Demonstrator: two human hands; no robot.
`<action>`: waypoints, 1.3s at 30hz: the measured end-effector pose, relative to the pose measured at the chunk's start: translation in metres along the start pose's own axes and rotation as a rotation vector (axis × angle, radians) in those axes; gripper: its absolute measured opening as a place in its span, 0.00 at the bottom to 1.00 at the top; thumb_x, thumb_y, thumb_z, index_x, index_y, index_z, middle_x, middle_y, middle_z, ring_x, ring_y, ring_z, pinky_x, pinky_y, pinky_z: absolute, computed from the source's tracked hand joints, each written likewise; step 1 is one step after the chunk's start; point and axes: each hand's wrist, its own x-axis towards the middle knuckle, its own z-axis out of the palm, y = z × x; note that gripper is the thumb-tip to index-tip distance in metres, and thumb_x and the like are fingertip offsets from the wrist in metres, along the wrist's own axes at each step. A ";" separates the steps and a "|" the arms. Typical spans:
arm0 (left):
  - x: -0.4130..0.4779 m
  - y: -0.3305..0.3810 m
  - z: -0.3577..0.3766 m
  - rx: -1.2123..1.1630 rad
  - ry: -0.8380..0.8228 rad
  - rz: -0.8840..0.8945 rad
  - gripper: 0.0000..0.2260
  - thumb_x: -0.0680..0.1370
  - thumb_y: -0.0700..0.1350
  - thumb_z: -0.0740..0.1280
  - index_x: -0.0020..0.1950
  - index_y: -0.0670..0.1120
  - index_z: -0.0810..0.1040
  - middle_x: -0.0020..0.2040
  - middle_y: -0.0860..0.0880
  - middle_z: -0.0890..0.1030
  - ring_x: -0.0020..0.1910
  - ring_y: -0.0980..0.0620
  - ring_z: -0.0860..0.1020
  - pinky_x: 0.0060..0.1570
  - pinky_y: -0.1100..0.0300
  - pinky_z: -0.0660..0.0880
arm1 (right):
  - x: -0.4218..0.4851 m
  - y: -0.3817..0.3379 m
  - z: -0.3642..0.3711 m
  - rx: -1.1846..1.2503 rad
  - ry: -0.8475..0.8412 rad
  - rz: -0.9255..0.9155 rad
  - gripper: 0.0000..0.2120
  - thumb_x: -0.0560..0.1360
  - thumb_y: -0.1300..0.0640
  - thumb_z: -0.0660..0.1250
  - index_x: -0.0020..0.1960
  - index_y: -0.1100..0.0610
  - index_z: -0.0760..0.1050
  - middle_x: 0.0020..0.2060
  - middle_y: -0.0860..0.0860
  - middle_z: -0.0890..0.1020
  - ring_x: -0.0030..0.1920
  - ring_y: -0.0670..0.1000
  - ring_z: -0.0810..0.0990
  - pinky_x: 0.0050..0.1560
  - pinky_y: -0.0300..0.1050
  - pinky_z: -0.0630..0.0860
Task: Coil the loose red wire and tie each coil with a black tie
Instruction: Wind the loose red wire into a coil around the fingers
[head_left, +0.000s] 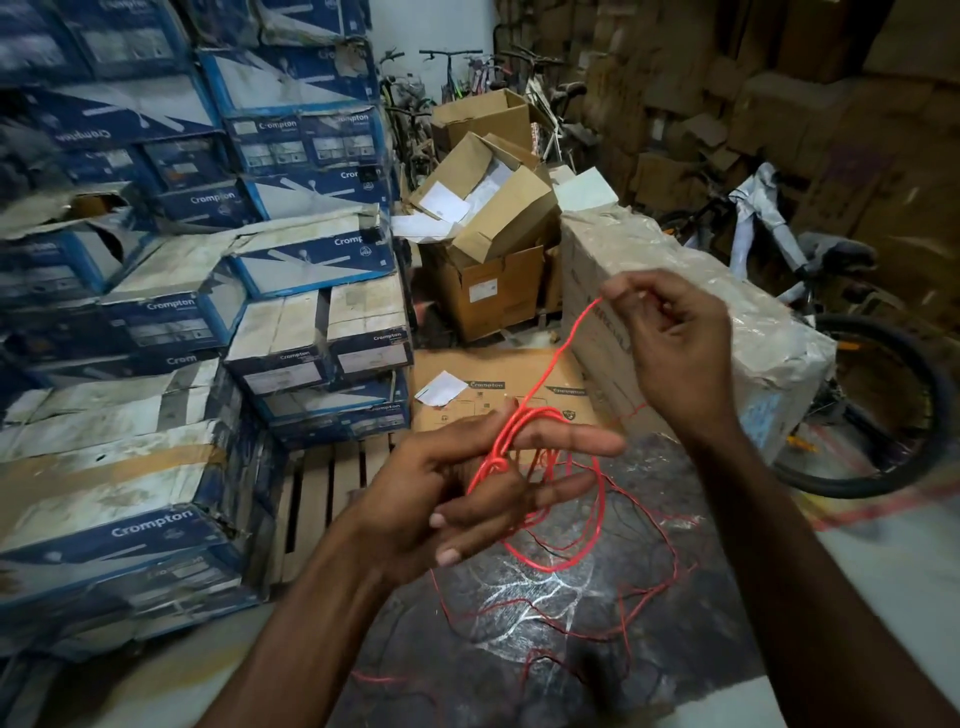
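Note:
Red wire runs from my right hand down to my left hand. Several turns of it are wound around the spread fingers of my left hand, and a loop hangs below them. My right hand, raised higher and to the right, pinches the wire's upper stretch between thumb and fingers. More loose red wire lies tangled on the dark plastic sheet under my hands. No black tie can be made out.
Stacks of blue-and-white Crompton boxes fill the left. Open brown cartons stand behind, a plastic-wrapped carton sits at right, and bicycles lean beyond it. A wooden pallet lies under the boxes.

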 end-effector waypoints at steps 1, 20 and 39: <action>-0.001 0.002 0.003 -0.069 -0.039 0.039 0.25 0.86 0.46 0.47 0.73 0.27 0.66 0.19 0.49 0.54 0.14 0.51 0.57 0.71 0.60 0.68 | -0.005 0.008 0.004 -0.010 -0.049 0.032 0.06 0.80 0.53 0.71 0.52 0.54 0.84 0.43 0.47 0.86 0.44 0.48 0.84 0.45 0.50 0.80; 0.020 0.051 -0.052 0.535 0.740 0.319 0.23 0.85 0.57 0.50 0.81 0.57 0.58 0.79 0.54 0.64 0.63 0.48 0.81 0.59 0.54 0.78 | -0.131 0.010 0.004 -0.427 -0.937 -0.121 0.20 0.85 0.37 0.52 0.42 0.49 0.66 0.28 0.50 0.73 0.31 0.50 0.73 0.34 0.49 0.64; -0.035 0.037 -0.027 0.160 0.031 0.010 0.26 0.85 0.56 0.52 0.72 0.40 0.75 0.18 0.51 0.59 0.15 0.53 0.54 0.27 0.62 0.70 | 0.009 -0.003 0.028 -0.008 -0.298 -0.179 0.07 0.82 0.54 0.68 0.56 0.56 0.82 0.48 0.53 0.84 0.48 0.57 0.84 0.47 0.63 0.80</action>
